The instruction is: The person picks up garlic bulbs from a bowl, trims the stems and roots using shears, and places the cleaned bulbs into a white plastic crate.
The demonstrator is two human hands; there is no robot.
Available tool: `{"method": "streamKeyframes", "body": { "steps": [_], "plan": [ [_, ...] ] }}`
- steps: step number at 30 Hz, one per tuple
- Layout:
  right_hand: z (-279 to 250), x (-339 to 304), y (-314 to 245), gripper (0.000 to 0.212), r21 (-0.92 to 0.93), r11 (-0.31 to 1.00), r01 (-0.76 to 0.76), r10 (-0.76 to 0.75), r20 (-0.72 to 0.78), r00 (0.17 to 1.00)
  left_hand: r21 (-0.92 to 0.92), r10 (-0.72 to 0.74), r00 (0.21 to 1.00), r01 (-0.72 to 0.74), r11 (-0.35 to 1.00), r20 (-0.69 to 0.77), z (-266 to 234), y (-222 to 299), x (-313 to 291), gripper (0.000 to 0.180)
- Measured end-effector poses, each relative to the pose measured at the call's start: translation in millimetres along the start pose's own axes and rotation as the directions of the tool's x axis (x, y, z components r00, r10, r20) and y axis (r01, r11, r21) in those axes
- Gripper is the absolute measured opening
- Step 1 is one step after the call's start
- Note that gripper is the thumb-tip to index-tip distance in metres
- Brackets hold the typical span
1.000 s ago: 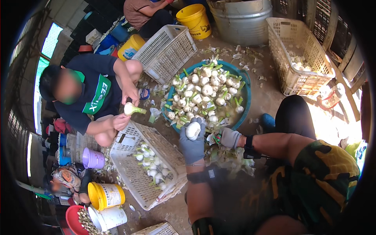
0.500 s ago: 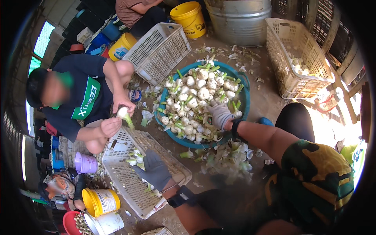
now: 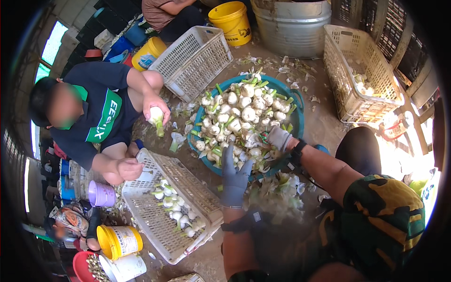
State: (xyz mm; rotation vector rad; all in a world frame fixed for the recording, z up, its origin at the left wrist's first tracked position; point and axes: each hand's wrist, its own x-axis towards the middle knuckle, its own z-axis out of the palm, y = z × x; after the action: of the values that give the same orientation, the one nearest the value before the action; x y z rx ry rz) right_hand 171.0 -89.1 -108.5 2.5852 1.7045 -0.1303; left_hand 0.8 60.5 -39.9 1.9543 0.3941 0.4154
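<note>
My left hand (image 3: 235, 181), in a grey glove, is open with thumb and fingers spread at the near rim of a teal tub (image 3: 297, 96). The tub is heaped with garlic bulbs (image 3: 248, 113) with short green stalks. Over the right side of the heap, my right hand (image 3: 280, 138), in a pale glove, has its fingers curled in; what they hold is not clear. To the left, a white slatted crate (image 3: 141, 207) holds several trimmed bulbs (image 3: 176, 207). Beyond it a seated co-worker grips a garlic bulb (image 3: 156, 115) in one hand.
Peeled skins (image 3: 277, 195) lie heaped before the tub. Behind it stand a pale crate (image 3: 192, 63), a yellow bucket (image 3: 230, 23) and a metal tub (image 3: 291, 28). A crate (image 3: 361, 101) is at right; a purple bucket (image 3: 102, 194) and yellow bucket (image 3: 120, 242) stand left.
My left hand has moved right from over the white crate to the teal tub. My right hand has shifted slightly right and its fingers have curled. The co-worker's bulb is now in one hand.
</note>
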Motion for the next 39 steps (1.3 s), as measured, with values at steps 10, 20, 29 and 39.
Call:
{"method": "streamKeyframes", "body": {
  "steps": [10,20,29,39],
  "plan": [
    [-44,-30,-66,0.016,0.970,0.236,-0.059,0.409,-0.044,0.911,0.325,0.210,0.966,-0.248,0.913,0.149,8,28,-22,0.054],
    [-45,-55,-63,0.011,0.281,0.947,0.154,-0.026,-0.413,0.910,0.351,0.283,0.956,-0.290,0.890,0.073,8,27,-40,0.055],
    [-12,-50,-53,0.008,0.166,0.972,0.163,-0.064,-0.484,0.873,-0.576,-0.189,0.957,0.283,0.767,0.219,-4,37,-42,0.043],
    [-92,-71,-76,0.020,0.381,0.924,0.003,0.089,-0.223,0.971,-0.529,-0.242,0.938,0.341,0.777,0.248,2,30,-37,0.031]
  ]
}}
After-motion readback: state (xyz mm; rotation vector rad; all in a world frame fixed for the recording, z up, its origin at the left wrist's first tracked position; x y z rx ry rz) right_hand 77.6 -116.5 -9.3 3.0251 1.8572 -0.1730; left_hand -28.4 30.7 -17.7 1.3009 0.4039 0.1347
